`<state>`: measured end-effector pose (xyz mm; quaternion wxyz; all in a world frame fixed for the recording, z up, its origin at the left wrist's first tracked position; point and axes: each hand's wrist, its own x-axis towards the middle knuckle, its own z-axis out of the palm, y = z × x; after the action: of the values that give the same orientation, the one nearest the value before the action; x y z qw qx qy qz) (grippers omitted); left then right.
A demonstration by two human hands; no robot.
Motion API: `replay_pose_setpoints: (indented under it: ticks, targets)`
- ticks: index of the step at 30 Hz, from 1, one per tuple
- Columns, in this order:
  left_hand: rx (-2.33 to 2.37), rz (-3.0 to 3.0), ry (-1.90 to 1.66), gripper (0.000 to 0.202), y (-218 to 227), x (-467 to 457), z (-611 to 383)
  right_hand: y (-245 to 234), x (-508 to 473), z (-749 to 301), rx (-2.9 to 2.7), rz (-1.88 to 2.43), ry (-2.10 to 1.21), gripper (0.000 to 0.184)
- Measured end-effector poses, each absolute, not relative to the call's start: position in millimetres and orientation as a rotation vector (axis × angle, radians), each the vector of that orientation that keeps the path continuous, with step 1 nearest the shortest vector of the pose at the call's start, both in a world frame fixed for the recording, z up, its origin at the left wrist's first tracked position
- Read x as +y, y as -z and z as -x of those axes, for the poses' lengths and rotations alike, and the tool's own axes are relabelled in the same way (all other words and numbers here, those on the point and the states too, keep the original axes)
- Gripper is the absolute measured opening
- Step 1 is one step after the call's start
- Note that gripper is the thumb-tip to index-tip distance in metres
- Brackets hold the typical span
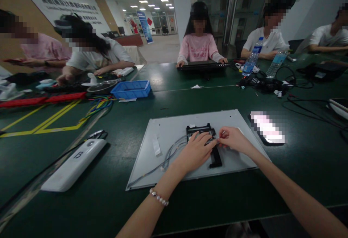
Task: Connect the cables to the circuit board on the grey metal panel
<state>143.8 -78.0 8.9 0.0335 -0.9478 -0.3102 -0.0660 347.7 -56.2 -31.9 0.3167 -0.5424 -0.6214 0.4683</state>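
A pale grey panel (174, 127) lies flat on the dark green table, tilted slightly in view. On its middle sits a black plastic frame (216, 159), partly covered by my hands. My left hand (194, 152) rests over this frame with its fingers stretched out and apart. Close beside its fingertips, my right hand (235, 140) is closed in a pinch at the frame's right side. What the pinch holds is too small to make out. Thin grey cables (170, 152) curve from the frame across the panel's left part. A white strip (156, 146) lies to their left.
A white power bank (74, 165) marked 13 lies left with a cable. A phone (268, 129) lies right. Further back are a blue bin (132, 89), coloured wires (102, 105), water bottles (252, 57) and black cables (265, 82). Several people sit around the table.
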Motion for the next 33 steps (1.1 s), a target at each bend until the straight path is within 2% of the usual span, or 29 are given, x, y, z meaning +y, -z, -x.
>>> replay_pose_setpoints:
  ticks: [4, 11, 19, 23, 29, 33]
  targets:
    - [-0.958, 2.909, 0.202, 0.032, -9, -78, -145, 31, -57, -347, -1.731, 1.424, -1.158, 0.007]
    - [-0.983, 2.918, 0.231, 0.029, -9, -78, -147, 19, -63, -344, -2.040, 1.503, -0.771, 0.006]
    - [-1.002, 2.924, 0.238, 0.029, -8, -81, -148, 14, -62, -348, -2.074, 1.512, -0.781, 0.012]
    - [-1.043, 2.940, 0.297, 0.035, -17, -77, -143, 11, -60, -354, -1.984, 1.531, -0.707, 0.015]
    - [-1.529, 2.672, 0.616, 0.030, -43, -45, -90, 3, -66, -353, -1.955, 1.541, -0.527, 0.017]
    - [-1.853, 2.543, 0.722, 0.032, -38, -35, -34, -2, -74, -345, -2.000, 1.540, -0.469, 0.017]
